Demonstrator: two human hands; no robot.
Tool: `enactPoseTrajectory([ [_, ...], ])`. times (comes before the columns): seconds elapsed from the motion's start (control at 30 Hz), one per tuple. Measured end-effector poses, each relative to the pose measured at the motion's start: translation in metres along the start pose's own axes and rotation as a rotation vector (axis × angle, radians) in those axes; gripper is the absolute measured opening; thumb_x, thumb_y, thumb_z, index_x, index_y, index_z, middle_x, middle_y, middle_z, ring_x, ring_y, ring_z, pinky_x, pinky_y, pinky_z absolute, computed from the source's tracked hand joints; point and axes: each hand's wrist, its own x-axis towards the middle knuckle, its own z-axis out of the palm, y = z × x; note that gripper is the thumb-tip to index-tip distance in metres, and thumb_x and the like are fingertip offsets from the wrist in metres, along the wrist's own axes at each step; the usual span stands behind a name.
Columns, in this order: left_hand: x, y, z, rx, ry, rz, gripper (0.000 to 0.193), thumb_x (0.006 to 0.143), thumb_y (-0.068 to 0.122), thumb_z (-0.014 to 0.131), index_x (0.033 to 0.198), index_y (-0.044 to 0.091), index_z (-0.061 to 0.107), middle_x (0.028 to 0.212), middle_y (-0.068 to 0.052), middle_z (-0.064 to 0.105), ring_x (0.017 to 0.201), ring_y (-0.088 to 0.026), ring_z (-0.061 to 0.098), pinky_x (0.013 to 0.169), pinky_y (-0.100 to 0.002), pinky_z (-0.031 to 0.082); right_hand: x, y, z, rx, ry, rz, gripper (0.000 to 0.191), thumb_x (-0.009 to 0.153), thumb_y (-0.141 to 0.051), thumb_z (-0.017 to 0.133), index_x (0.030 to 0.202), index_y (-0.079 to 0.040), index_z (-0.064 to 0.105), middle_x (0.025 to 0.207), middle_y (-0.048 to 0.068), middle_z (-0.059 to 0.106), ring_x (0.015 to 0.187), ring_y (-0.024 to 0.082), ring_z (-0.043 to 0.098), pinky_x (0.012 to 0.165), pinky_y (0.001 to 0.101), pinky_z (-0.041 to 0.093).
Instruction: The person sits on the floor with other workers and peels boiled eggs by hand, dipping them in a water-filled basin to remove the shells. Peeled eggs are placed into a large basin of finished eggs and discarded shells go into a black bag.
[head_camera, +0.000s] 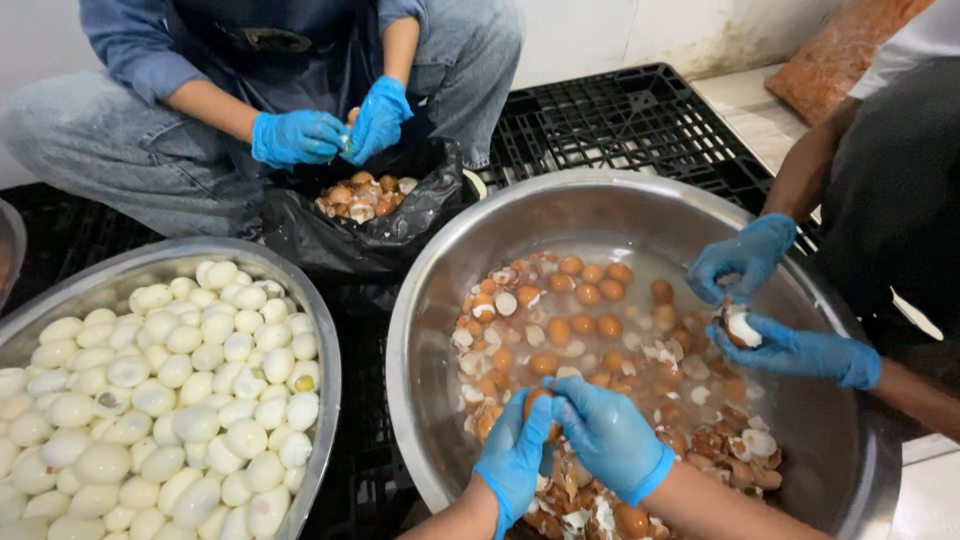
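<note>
- Left hand and right hand, blue-gloved, closed together on brown egg above steel basin.
- Egg likely light, wet, slippery; shell brittle, inside soft.
- Best cradled round the middle, gentle fingertip pressure.

Brown egg, shell partly on
</note>
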Motion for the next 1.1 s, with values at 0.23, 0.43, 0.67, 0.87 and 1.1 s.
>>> enactPoseTrajectory([
  [0.23,-0.002,0.008,-0.004,-0.006,-0.02,0.009,0.049,0.101,0.055,0.047,0.117,0.012,0.062,0.083,-0.001,0.06,0.062,-0.01,0.054,0.055,-0.025,0.046,-0.002,-0.01,-0.007,0.194,-0.007,0.198,0.021,0.1,-0.017,0.057,0.115,-0.007,0.068,0.073,0.014,0.069,0.063,0.025,0.066,0.058,0.0347,0.055],
  [0.43,0.0,0.009,-0.008,-0.01,-0.023,-0.015,0.047,0.098,0.054,0.05,0.116,0.012,0.063,0.083,0.002,0.06,0.061,-0.009,0.053,0.054,-0.026,0.045,0.002,-0.019,-0.012,0.11,-0.094,0.166,0.034,0.093,-0.021,0.066,0.125,-0.01,0.067,0.072,0.012,0.07,0.06,0.021,0.066,0.059,0.0341,0.055],
  [0.67,0.006,-0.006,-0.012,0.058,-0.077,-0.03,0.051,0.1,0.055,0.05,0.117,0.009,0.063,0.084,0.002,0.061,0.065,-0.009,0.054,0.059,-0.026,0.047,-0.001,0.017,0.012,0.031,0.022,0.16,0.017,0.103,-0.019,0.059,0.103,-0.002,0.064,0.076,0.009,0.069,0.065,0.019,0.067,0.06,0.0352,0.055],
  [0.87,0.014,-0.018,-0.023,-0.128,-0.002,-0.034,0.056,0.101,0.058,0.049,0.115,0.006,0.065,0.081,-0.003,0.062,0.066,-0.011,0.055,0.059,-0.027,0.048,0.015,0.024,-0.003,0.752,-0.051,0.325,0.03,0.092,-0.011,0.056,0.118,-0.002,0.068,0.082,-0.001,0.066,0.071,0.013,0.057,0.067,0.0326,0.055],
  [1.1,0.012,-0.02,-0.021,-0.055,-0.071,-0.145,0.058,0.095,0.062,0.049,0.113,0.012,0.071,0.094,0.005,0.067,0.08,-0.005,0.06,0.067,-0.025,0.052,0.011,-0.003,-0.013,0.158,-0.137,0.195,0.023,0.093,-0.02,0.068,0.112,-0.007,0.07,0.083,0.007,0.074,0.071,0.018,0.067,0.064,0.0342,0.056],
])
